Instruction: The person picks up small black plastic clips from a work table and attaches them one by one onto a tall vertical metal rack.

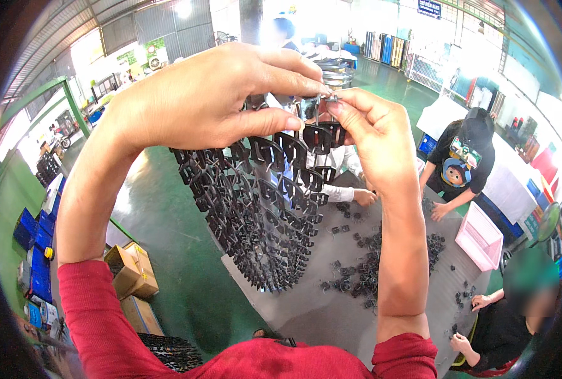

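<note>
A long rack [265,208] of metal wire hooks hangs before me, loaded with many small black plastic buckles. My left hand [211,95] reaches across its top from the left. Its fingertips meet at a thin upright wire and its thumb lies beside the uppermost buckles, closed about the rack's wire. My right hand [376,136] is raised on the right side of the rack. Its thumb and index finger pinch a small black buckle [335,129] against the metal hook [331,98] at the top. The fingers partly hide that piece.
Loose black buckles [366,265] lie heaped on the grey table [319,316] below. A person in a dark cap [461,158] and another in black [508,328] work at its right side; a light sleeve [341,192] shows behind the rack. A pink basket [480,237] stands on the right. Cardboard boxes [132,271] sit on the floor.
</note>
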`<move>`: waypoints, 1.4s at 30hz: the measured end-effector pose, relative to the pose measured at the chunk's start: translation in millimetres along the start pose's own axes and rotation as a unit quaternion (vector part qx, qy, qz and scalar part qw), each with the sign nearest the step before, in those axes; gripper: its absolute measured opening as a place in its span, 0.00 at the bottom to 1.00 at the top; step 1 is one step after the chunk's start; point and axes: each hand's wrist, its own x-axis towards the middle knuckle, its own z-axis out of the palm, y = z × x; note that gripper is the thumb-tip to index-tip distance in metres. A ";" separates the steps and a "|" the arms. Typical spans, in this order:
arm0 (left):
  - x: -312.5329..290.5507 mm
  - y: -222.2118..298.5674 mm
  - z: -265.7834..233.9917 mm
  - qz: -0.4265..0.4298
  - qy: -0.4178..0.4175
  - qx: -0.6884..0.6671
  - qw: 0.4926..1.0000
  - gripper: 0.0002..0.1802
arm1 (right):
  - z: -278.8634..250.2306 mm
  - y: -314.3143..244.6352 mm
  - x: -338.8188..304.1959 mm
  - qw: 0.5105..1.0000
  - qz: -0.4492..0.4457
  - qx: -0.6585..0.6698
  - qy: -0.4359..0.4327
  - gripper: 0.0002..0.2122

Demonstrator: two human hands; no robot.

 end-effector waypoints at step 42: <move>-0.3 -15.8 -4.4 -0.022 -0.040 0.051 0.998 0.36 | -90.1 75.1 -75.8 0.976 0.143 -0.162 0.008 0.14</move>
